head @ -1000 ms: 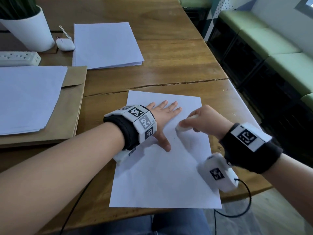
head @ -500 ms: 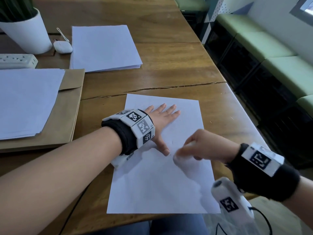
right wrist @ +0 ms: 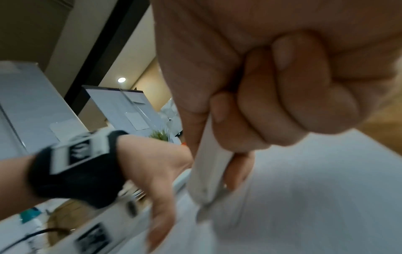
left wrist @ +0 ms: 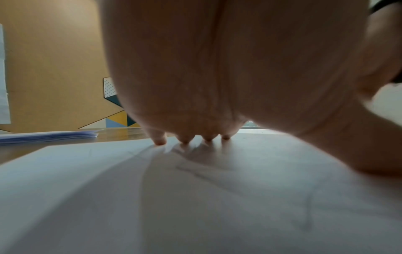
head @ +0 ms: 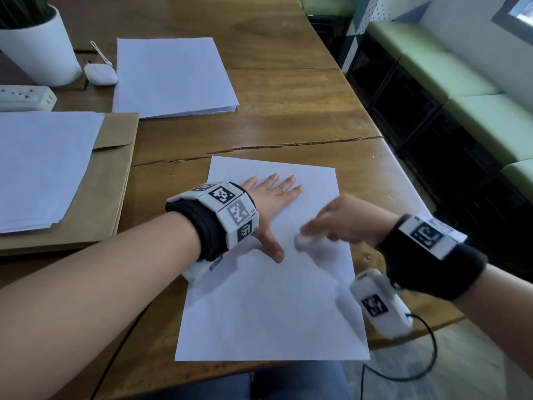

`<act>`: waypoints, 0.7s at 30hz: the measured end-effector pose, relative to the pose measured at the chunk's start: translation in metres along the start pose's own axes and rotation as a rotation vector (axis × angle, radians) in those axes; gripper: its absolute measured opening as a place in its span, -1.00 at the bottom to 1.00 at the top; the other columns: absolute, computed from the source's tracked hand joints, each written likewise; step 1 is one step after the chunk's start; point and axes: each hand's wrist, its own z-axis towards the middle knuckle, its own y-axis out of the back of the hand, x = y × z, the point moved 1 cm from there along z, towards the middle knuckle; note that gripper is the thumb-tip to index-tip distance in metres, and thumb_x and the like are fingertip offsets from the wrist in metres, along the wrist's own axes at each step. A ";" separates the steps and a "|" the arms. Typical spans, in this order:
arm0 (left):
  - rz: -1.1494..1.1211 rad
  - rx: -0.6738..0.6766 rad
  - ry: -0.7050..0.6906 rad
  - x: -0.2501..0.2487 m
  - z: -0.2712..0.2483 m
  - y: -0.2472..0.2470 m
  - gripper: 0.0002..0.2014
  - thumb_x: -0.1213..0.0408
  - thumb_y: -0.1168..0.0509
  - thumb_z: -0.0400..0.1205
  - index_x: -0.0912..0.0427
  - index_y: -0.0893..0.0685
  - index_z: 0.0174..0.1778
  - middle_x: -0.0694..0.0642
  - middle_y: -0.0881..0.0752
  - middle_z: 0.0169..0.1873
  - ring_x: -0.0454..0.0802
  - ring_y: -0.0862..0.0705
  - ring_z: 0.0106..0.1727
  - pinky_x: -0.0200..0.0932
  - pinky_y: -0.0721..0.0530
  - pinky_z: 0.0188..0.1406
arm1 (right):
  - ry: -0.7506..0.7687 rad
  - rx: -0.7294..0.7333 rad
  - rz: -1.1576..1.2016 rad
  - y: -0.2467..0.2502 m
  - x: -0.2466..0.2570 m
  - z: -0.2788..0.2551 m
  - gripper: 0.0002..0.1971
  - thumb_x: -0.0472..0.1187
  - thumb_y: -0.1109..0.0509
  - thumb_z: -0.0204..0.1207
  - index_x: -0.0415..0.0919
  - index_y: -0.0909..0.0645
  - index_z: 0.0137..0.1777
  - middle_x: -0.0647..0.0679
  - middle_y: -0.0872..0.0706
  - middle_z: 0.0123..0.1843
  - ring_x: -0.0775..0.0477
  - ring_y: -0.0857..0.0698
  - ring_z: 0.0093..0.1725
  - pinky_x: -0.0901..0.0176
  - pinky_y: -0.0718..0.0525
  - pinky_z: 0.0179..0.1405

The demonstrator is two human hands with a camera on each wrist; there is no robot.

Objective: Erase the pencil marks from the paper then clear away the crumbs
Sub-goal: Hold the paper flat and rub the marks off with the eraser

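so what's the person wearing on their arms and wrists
Both forearms are bare, no sleeves. The left hand and right hand each have a black fabric wristband carrying white blocks printed with black square-code markers, plus a white camera pod under the wrist. A thin black cable trails from each.

1. Two hands on the surface [head: 288, 111]: left hand [head: 271, 197], right hand [head: 346, 220].
2. One eraser [head: 304, 240].
3. One loose sheet [head: 274, 298]; two paper stacks, at 10 o'clock [head: 40, 163] and 12 o'clock [head: 173, 76].
4. One envelope [head: 115, 174], one plant pot [head: 40, 56], one power strip [head: 26, 96], one earbud case [head: 101, 73].
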 end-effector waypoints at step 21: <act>0.015 0.013 0.006 -0.001 -0.001 0.000 0.31 -0.27 -0.48 0.27 0.02 0.39 0.61 0.00 0.40 0.62 0.08 0.34 0.65 0.17 0.24 0.59 | 0.005 0.120 -0.077 -0.018 -0.006 -0.020 -0.66 0.06 -0.51 0.31 -0.20 -0.58 -0.44 0.02 -0.44 -0.58 0.00 -0.30 -0.53 0.25 -0.25 -0.54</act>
